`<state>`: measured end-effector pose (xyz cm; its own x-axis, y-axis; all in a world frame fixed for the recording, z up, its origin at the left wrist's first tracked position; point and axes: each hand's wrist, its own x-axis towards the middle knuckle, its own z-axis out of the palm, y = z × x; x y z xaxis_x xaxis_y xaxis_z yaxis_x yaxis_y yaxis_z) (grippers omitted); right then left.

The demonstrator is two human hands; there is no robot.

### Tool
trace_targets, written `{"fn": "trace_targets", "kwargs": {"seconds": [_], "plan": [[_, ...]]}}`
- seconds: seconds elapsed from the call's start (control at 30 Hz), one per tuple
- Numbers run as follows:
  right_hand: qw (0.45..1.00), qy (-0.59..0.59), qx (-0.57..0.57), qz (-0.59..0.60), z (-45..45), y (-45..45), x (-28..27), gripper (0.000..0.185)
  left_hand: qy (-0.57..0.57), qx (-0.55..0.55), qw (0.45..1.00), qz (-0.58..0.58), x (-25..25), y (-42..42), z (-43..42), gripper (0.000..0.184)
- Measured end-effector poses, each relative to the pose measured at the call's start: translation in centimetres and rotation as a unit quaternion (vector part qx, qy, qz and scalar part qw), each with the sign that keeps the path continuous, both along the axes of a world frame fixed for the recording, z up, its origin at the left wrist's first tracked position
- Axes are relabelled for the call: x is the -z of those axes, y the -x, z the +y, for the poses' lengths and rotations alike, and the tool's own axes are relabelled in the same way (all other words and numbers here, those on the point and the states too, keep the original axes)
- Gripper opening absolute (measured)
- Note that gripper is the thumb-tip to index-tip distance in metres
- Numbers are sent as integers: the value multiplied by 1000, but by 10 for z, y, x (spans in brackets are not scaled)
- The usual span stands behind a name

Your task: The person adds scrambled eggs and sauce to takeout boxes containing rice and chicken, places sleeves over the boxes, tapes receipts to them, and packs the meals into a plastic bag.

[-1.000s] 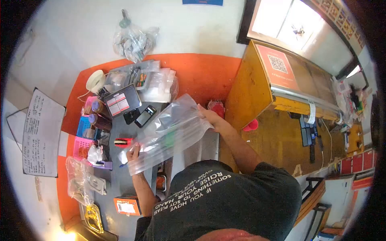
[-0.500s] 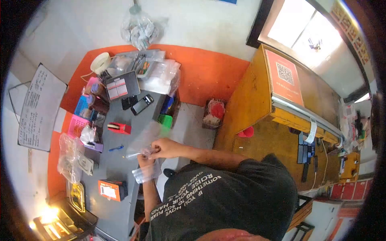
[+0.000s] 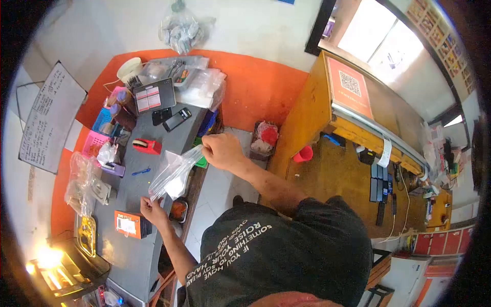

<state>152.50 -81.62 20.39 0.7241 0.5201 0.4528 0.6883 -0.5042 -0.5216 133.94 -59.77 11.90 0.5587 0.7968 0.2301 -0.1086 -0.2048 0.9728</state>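
A clear plastic bag (image 3: 169, 174) is spanning the gap between the two hands, over the right edge of the tabletop (image 3: 130, 192). A pale patch is showing through its lower part; whether this is content cannot be determined. Along the tabletop's left edge, a pink basket (image 3: 96, 137) is holding brownish items, and a blue basket (image 3: 101, 123) is standing just beyond it. Near the far edge, a clear tub (image 3: 187, 82) is holding orange-handled items. Below the right edge, a small container (image 3: 179, 210) is holding reddish-orange contents.

The left hand (image 3: 152, 209) is reaching to the right edge, its grip pinching the bag's near end. The right hand (image 3: 222, 151) is standing farther forward, knuckles facing up, forearm slanting across the body; its grip is clenching the bag's far end.
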Motion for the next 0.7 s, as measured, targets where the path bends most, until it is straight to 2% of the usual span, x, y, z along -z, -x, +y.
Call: {"fn": "trace_targets", "kwargs": {"seconds": [0.07,0.13,0.17,0.23,0.27,0.33,0.37,0.43,0.47,0.5,0.53,0.57,0.6,0.63,0.67,0.7], "plan": [[1000,-7,13,-14,0,20,3,19,6,-27,1000,3,-7,26,1,28],[996,1,44,-71,-2,35,8,21,114,-75,990,-15,-11,63,12,23],[996,-2,44,-72,-5,43,7,21,112,-75,991,-16,-19,83,14,23],[997,-39,68,12,-8,61,7,22,124,-133,983,-12,-37,127,18,19],[997,-40,67,11,-6,71,10,22,122,-134,983,-13,-29,146,21,19],[998,-32,5,-47,-2,92,23,23,185,-136,964,-134,-8,182,30,12],[998,-30,5,-47,1,104,31,23,187,-137,963,-134,-5,199,33,12],[998,5,-34,58,12,132,45,28,326,-123,920,-180,-3,227,39,7],[983,79,-47,157,14,150,39,33,330,-160,914,-171,-9,232,33,10],[962,94,-109,231,11,169,30,43,333,-160,914,-171,-13,234,26,10],[932,107,-169,302,8,186,26,61,280,-225,925,-128,-16,234,20,9],[932,99,-243,250,8,201,40,82,223,-288,928,-82,-19,237,14,9],[924,90,-316,198,9,216,46,106,135,-194,971,-32,-21,243,3,11],[923,91,-316,199,13,231,51,106,-30,-181,983,16,-20,239,-7,13],[928,36,-314,199,18,248,42,114,-193,-161,966,65,-21,229,-17,16],[929,-17,-311,199,20,265,31,123,-168,-109,976,88,-35,221,-41,17]]}}
